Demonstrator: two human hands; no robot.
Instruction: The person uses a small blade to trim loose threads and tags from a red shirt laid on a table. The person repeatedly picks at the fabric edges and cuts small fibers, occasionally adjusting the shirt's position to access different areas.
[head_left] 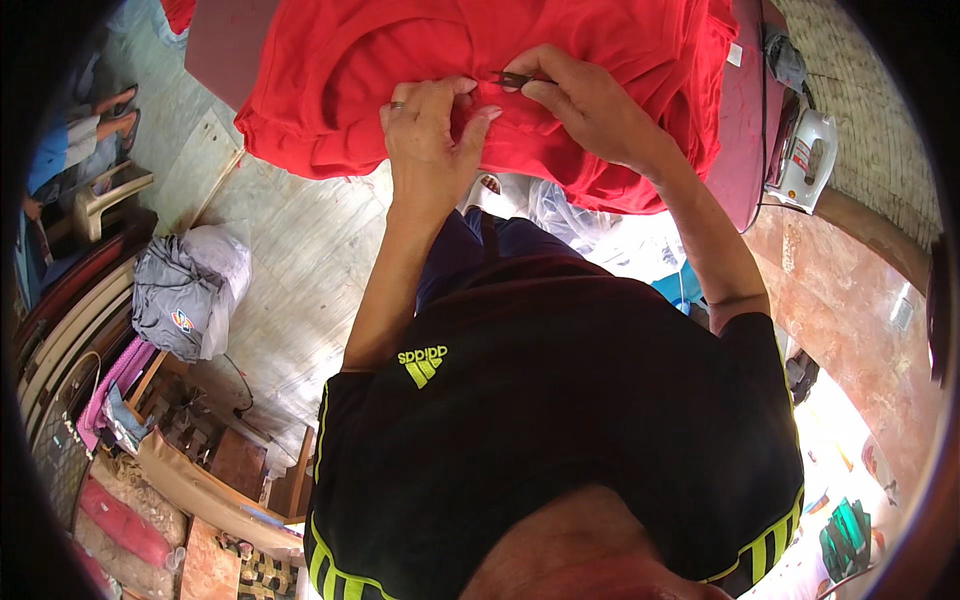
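Note:
A heap of red cloth, apparently a garment [390, 50] with a curved neckline-like seam, lies bunched over the table in front of me. My left hand [430, 125], with a ring on one finger, grips a fold of it between thumb and fingers. Just to the right, my right hand [590, 105] is closed around small dark thread snips [513, 80]. Their pointed tips face left, close to my left fingertips and against the red cloth. Part of the snips is hidden inside my right fingers.
The reddish table [738, 140] shows at the right, with a white clothes iron [806, 160] and a black cord beside it. Clear plastic [565, 215] lies beneath the cloth. A grey garment bundle [175, 300] stands at left; another person's legs [115, 120] show far left.

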